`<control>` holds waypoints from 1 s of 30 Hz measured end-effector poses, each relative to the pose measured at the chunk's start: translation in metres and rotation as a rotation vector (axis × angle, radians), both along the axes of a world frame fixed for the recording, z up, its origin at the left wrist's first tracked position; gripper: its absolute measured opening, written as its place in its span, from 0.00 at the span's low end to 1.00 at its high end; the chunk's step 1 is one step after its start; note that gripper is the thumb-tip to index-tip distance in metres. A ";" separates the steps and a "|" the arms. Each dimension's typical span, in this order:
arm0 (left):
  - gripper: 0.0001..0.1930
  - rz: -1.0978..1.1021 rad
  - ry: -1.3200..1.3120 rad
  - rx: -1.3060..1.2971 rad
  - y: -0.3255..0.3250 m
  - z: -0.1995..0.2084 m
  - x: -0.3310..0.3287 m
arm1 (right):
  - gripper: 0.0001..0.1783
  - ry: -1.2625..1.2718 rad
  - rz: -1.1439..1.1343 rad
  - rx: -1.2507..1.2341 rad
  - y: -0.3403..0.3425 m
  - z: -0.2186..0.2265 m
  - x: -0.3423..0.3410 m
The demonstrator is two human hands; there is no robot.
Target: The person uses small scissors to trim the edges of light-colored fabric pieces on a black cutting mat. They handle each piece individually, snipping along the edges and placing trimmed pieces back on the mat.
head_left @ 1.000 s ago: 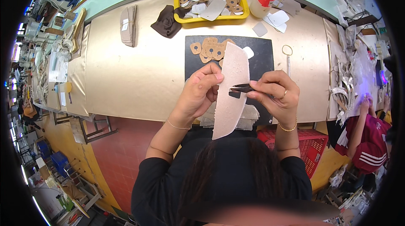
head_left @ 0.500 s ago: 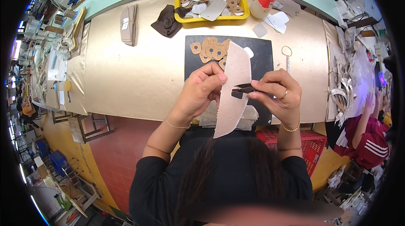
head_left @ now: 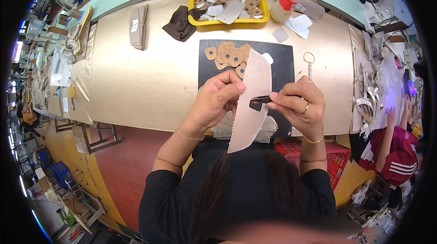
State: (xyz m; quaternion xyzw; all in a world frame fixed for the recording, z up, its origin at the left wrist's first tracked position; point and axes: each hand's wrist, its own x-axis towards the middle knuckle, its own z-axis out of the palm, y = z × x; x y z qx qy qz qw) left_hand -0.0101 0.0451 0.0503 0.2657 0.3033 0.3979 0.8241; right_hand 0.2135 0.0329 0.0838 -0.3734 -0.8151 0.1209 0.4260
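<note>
My left hand (head_left: 219,97) pinches the left edge of a pale beige shoe-upper-like piece (head_left: 253,77), held up tilted. It has one curved side and a small squarish dark opening near its middle. In my right hand (head_left: 301,102) are dark thread snips (head_left: 261,99), their tips lying over the piece just above that opening. Below it, a black mat (head_left: 283,87) carries a cluster of tan rounded pieces (head_left: 231,56) with dark keyhole-like marks. A stack of similar beige pieces (head_left: 269,128) lies at the near table edge, partly covered by the held one.
Farther back stands a yellow tray (head_left: 227,21) full of tan and white cutouts, beside a red-labelled bottle (head_left: 287,3) with a blue cap. A brown cloth (head_left: 180,24), a tied bundle (head_left: 138,27) and a ring-handled tool (head_left: 310,61) lie around. A person in maroon (head_left: 395,155) sits at right.
The snips' tips have come together and shifted slightly left and up over the piece. My right hand has turned a little; my left hand keeps its pinch.
</note>
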 end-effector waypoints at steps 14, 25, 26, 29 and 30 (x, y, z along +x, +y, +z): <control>0.05 -0.038 0.128 0.038 0.002 0.003 -0.002 | 0.16 0.107 0.136 -0.111 0.009 -0.001 0.005; 0.07 0.203 0.096 0.068 -0.002 0.000 0.006 | 0.18 0.418 -0.177 -0.353 -0.010 -0.023 -0.009; 0.07 0.229 0.084 0.084 -0.002 -0.001 0.008 | 0.18 0.416 -0.200 -0.346 -0.012 -0.025 -0.013; 0.09 0.284 0.061 0.100 -0.006 -0.002 0.010 | 0.18 0.394 -0.254 -0.313 -0.016 -0.029 -0.023; 0.09 0.295 0.051 0.094 -0.008 -0.002 0.011 | 0.18 0.403 -0.263 -0.326 -0.017 -0.030 -0.024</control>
